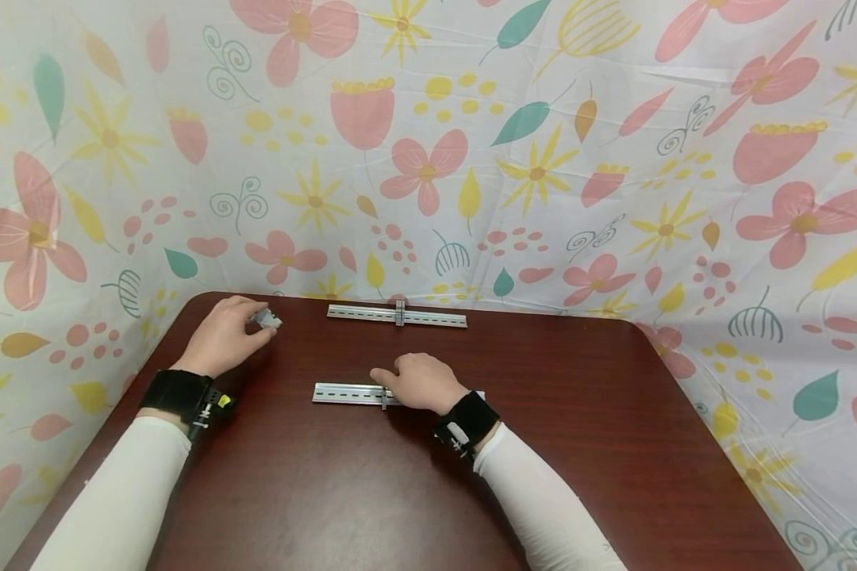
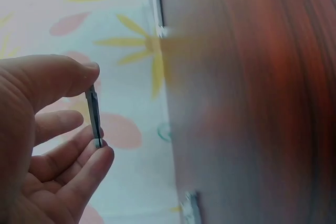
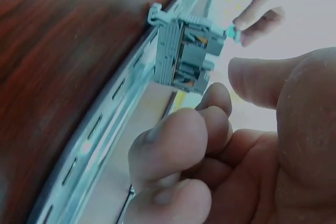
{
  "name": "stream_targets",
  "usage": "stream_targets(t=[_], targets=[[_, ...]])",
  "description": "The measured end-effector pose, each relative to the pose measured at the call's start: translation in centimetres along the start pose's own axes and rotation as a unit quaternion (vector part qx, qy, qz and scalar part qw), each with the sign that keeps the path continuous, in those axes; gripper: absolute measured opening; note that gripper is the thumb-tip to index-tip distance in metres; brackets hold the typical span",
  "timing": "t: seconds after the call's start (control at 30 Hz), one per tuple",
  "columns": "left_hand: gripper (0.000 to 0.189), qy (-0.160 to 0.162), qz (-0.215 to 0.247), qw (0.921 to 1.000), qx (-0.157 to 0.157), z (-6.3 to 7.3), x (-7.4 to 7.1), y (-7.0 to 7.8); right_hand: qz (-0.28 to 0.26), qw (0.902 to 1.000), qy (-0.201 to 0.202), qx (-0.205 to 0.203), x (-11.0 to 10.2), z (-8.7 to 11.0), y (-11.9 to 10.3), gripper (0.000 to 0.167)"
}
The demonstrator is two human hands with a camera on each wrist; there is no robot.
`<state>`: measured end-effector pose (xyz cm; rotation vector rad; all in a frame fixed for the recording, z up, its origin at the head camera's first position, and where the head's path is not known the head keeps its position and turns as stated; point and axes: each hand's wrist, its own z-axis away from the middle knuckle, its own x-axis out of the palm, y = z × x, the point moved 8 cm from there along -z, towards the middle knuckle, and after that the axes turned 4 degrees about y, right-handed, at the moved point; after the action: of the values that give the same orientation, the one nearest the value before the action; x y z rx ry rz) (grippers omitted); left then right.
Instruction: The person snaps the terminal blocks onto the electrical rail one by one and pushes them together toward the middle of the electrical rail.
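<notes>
My left hand (image 1: pixel 217 337) is over the far left of the table, pinching a thin grey terminal block (image 2: pixel 94 116) edge-on between thumb and fingertip. My right hand (image 1: pixel 427 382) hovers over the nearer slotted metal DIN rail (image 1: pixel 350 393) and hides part of it. In the right wrist view, grey terminal blocks (image 3: pixel 191 56) sit on that rail beside a light grey end piece (image 3: pixel 156 14). The right fingers (image 3: pixel 168 142) curl loosely just short of the blocks, the thumb apart from them, with nothing held.
A second DIN rail (image 1: pixel 364 313) lies along the far table edge, with a narrow grey block (image 1: pixel 400 312) on it near its middle. A small grey piece (image 2: pixel 191 208) shows by the table edge in the left wrist view. Behind the brown table (image 1: pixel 271 476) hangs a flowered curtain (image 1: pixel 428 95).
</notes>
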<state>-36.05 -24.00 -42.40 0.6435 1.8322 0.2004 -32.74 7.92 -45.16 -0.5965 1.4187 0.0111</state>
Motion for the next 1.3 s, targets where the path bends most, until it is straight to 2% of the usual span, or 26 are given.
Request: stream_targets(t=[0.2, 0.4, 0.6, 1.0, 1.3], targets=[[0.053, 0.010, 0.013, 0.9988, 0.047, -0.1, 0.4, 3.0, -0.019, 0.9995, 0.017, -0.017, -0.6, -0.2, 0.3, 0.058], [0.050, 0.018, 0.038, 0.9932, 0.109, 0.1, 1.2, 6.5, -0.060, 0.9976, 0.028, -0.020, -1.0, -0.2, 0.3, 0.053], [0.051, 0.012, 0.057, 0.9886, 0.139, 0.6, 2.2, 9.2, -0.115, 0.9925, 0.025, -0.034, -1.2, -0.5, 0.5, 0.050], [0.056, 0.001, 0.093, 0.9805, 0.173, 1.6, 3.2, 12.7, -0.223, 0.9719, 0.009, -0.076, -1.1, -0.8, 0.0, 0.043], [0.056, -0.005, 0.109, 0.9705, 0.215, 2.3, 3.8, 15.1, -0.282, 0.9546, -0.031, -0.090, -0.5, -0.6, -0.7, 0.053]])
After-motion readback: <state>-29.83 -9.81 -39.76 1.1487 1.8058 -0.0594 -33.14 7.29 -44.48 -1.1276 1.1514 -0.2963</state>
